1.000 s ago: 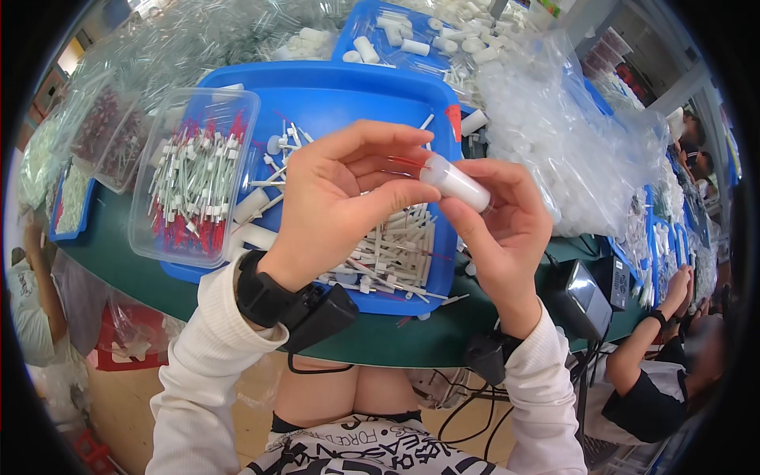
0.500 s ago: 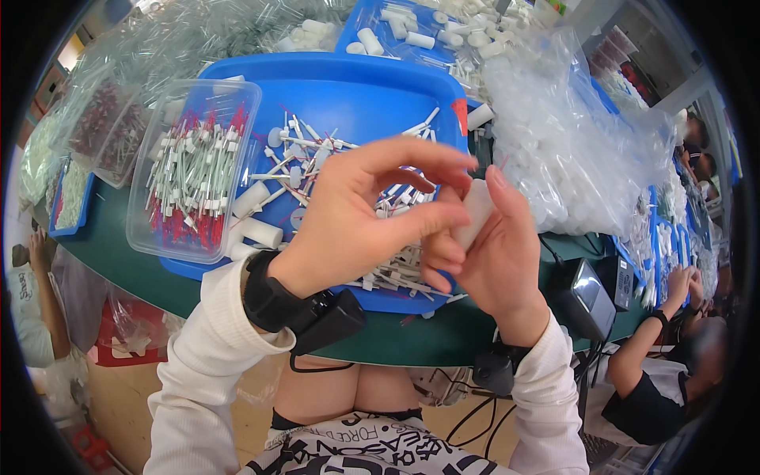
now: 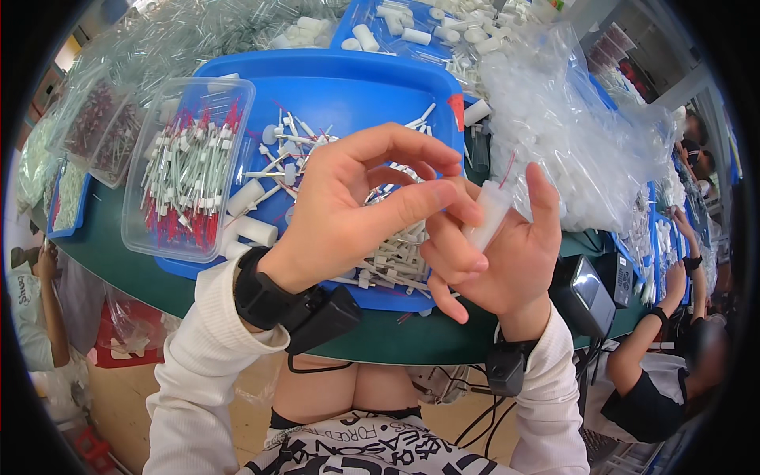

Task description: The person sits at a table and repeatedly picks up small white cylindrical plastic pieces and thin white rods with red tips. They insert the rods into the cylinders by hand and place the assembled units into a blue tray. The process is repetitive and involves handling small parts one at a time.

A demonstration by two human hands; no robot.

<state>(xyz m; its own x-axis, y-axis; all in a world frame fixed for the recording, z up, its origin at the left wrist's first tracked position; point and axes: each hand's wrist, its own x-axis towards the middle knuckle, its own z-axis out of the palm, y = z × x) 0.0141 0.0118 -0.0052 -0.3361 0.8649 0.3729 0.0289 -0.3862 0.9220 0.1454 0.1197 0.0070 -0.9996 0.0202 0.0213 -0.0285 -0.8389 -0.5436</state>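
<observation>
My right hand (image 3: 518,257) holds a white plastic cylinder (image 3: 491,212) slanted between its fingers and palm, thumb raised. A thin red wire sticks up from the cylinder's upper end. Close beside those fingers, my left hand (image 3: 336,210) has its thumb and fingers curled together in a pinch; anything between the tips is too small or hidden to make out. Beneath both hands, a blue tray (image 3: 332,75) bears a heap of thin white rods with small connectors (image 3: 392,265) and red wires. Several loose white cylinders (image 3: 255,230) lie at its left side.
A clear plastic box (image 3: 190,170) of white rods with red wires overlaps the tray's left edge. A large clear bag (image 3: 562,150) of white parts lies at right, above a black device (image 3: 582,293). Another person's arm (image 3: 645,340) works farther right.
My right hand has opened somewhat, its thumb lifting off the cylinder, so more of the cylinder and its red wire shows. My left hand has shifted slightly left and up.
</observation>
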